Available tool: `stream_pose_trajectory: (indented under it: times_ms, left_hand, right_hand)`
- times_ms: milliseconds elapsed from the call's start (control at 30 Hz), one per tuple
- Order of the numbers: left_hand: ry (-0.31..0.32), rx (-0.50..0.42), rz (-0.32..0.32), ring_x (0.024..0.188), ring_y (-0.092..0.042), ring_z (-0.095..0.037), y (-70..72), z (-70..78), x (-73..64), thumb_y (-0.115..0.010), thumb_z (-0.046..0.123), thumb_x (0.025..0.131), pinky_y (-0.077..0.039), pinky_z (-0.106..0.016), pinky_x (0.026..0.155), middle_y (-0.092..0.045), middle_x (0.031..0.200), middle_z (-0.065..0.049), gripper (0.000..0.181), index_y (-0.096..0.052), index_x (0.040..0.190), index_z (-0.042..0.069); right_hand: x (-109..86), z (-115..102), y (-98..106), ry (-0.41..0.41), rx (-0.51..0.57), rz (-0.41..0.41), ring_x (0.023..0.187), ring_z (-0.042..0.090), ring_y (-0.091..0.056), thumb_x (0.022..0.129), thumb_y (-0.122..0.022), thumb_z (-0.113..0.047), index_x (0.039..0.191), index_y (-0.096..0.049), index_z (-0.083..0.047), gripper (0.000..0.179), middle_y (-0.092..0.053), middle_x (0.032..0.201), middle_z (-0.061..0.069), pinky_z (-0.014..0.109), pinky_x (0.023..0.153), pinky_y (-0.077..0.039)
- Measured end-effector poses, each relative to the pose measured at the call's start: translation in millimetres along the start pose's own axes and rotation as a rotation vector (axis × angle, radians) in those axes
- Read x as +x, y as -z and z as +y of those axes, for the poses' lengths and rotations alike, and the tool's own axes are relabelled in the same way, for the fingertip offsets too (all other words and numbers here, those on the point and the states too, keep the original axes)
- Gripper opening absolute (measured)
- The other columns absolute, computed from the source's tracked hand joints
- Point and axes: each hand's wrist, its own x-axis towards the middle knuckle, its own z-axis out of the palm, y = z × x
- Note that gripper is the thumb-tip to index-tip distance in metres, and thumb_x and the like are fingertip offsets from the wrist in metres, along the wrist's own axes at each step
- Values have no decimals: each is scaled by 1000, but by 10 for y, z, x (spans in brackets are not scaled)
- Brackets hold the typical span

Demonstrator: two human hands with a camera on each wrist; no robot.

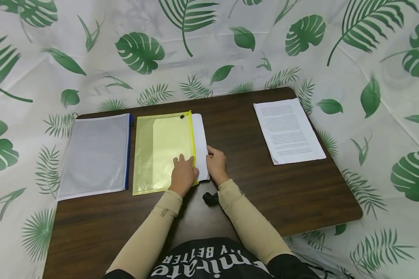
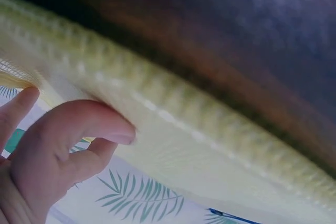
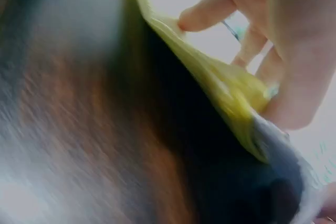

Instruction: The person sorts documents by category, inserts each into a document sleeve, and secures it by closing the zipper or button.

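Note:
A see-through yellow zip pouch (image 1: 144,155) lies in front of me, with a stack of white paper (image 1: 201,143) partly inside and jutting from its right-hand opening. My left hand (image 1: 184,174) holds the pouch near that opening, fingers spread over its face and thumb at the yellow zip edge. At the right edge of the paper, my right hand (image 1: 216,164) grips the stack. Close up in the left wrist view, the thumb (image 2: 105,121) bends against the pouch. The pouch's yellow edge (image 3: 231,98) appears raised above a dark gap in the right wrist view.
A clear pouch with a blue edge (image 1: 94,155) lies at the left. Printed sheets (image 1: 290,131) are stacked at the right of the brown table (image 1: 244,128). A small black object (image 1: 210,199) sits below my right wrist. Leaf-patterned cloth (image 1: 202,66) hangs behind.

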Motion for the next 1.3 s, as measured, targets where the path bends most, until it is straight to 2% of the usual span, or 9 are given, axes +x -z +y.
stream_pose_trajectory:
  times_ms: [167, 367, 533, 633, 700, 933, 1300]
  left_hand:
    - [1, -14, -1, 106, -51, -47, -1, 22, 8, -61, 12, 91, -58, -48, 68, -56, 129, -33, 45, -64, 134, 0]
    - [3, -5, 15, 106, -52, -48, -12, 26, 13, -62, 11, 90, -58, -49, 67, -57, 129, -33, 45, -65, 133, 0]
    - [-13, -6, 17, 100, -52, -46, 0, 30, 16, -62, 10, 89, -57, -48, 66, -59, 125, -33, 44, -65, 132, -1]
    - [-15, -4, 17, 97, -51, -46, 11, 30, 17, -62, 8, 89, -57, -48, 64, -59, 122, -34, 43, -65, 131, -1]
    - [-12, -5, 13, 96, -50, -46, 16, 33, 18, -61, 7, 89, -56, -48, 63, -59, 121, -34, 43, -65, 131, -2]
    - [-27, -21, 10, 90, -48, -42, 4, 34, 23, -60, 7, 89, -53, -46, 62, -61, 117, -33, 44, -65, 131, -2]
    - [-11, -26, -3, 93, -49, -45, 3, 3, 26, -61, 7, 88, -54, -49, 65, -60, 115, -34, 45, -65, 132, -3]
  right_hand:
    - [57, 12, 91, 2, -47, -35, 105, 26, -69, 97, -60, -1, 134, -66, -6, 38, -72, 116, 13, 39, 88, -57]
    - [75, 18, 131, 1, -76, -100, 109, 26, -68, 97, -61, -1, 138, -64, -7, 41, -71, 120, 12, 39, 91, -56]
    - [62, 24, 93, 37, -100, -78, 108, 26, -68, 98, -60, -1, 139, -62, -7, 42, -70, 124, 12, 39, 89, -56]
    - [55, 25, 66, 80, -110, -81, 96, 29, -69, 99, -60, 0, 140, -61, -6, 42, -70, 125, 14, 39, 81, -57]
    - [58, 33, 53, 91, -109, -78, 95, 30, -69, 99, -60, 1, 140, -61, -5, 41, -69, 126, 15, 39, 80, -57]
    - [68, 66, 53, 67, -92, -35, 105, 27, -69, 97, -62, 2, 137, -64, -6, 41, -71, 122, 13, 39, 86, -57]
    - [18, 36, -2, 79, -75, -79, 106, 27, -68, 99, -59, 1, 140, -61, -5, 42, -69, 127, 15, 38, 85, -57]
